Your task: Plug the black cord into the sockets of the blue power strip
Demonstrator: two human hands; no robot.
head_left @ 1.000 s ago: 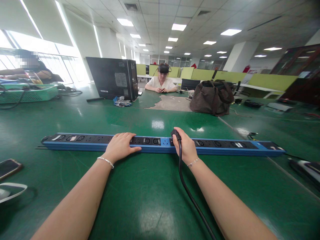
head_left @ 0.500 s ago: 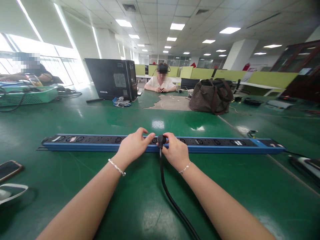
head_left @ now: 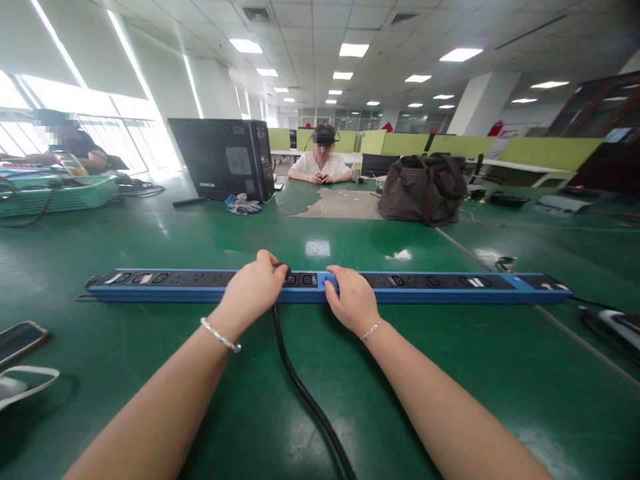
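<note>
Left hand (head_left: 254,288) pinches plug (head_left: 285,271) at strip (head_left: 450,297); right hand (head_left: 354,300) rests there, thumb and fingers parted. Seems plug-placing step; calls for lining up with socket (head_left: 309,280).

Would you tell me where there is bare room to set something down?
Bare tabletop lies between the power strip and the brown bag, and between the right forearm and the strip's right end. The left hand, black cable and right hand crowd the strip's middle.

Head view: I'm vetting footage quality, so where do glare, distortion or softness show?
Head view: window at left washed out; pale reflections on the green table; wide-angle stretching towards the edges; blue power strip fairly clear, far right softer.
</note>
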